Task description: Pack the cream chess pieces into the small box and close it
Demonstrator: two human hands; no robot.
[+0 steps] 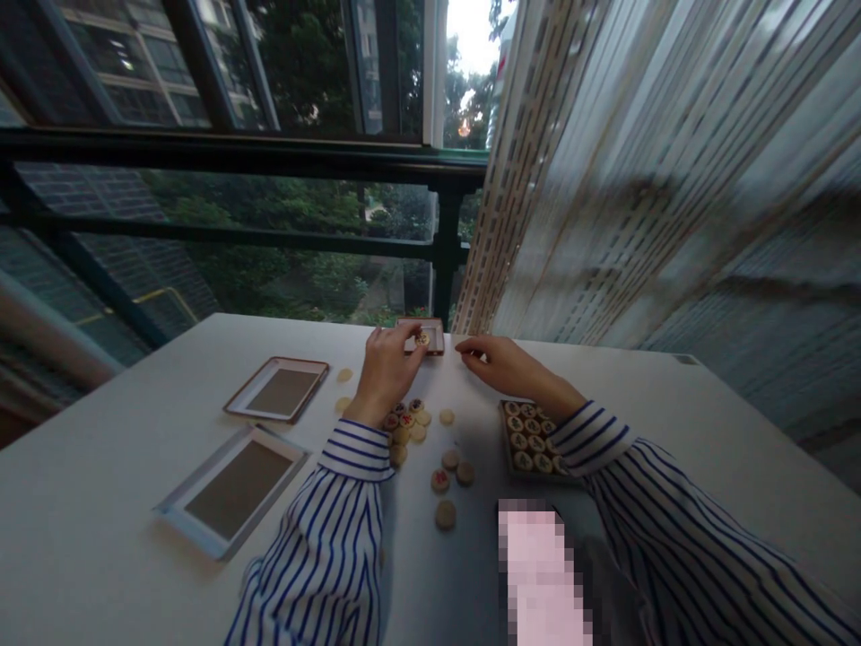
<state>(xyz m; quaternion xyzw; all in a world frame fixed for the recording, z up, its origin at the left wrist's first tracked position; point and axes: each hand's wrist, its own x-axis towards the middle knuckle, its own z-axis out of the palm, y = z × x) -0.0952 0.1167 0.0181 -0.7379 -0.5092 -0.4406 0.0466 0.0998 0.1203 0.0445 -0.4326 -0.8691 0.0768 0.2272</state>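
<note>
My left hand (388,370) reaches to the far side of the white table (100,484) and pinches a round wooden game piece (422,339) over a small wooden box (434,329). My right hand (503,366) rests beside that box, fingers curled, thumb and forefinger together; whether it holds anything is hidden. Several loose round pieces (440,480) lie on the table between my striped sleeves. Under my right wrist, a second wooden box (531,441) holds rows of pieces.
Two flat lids or trays lie at the left: a brown-rimmed one (278,390) and a white-rimmed one (232,489). A blurred pink object (542,574) is at the near edge. A black window railing (221,235) and a striped curtain (673,179) stand behind the table.
</note>
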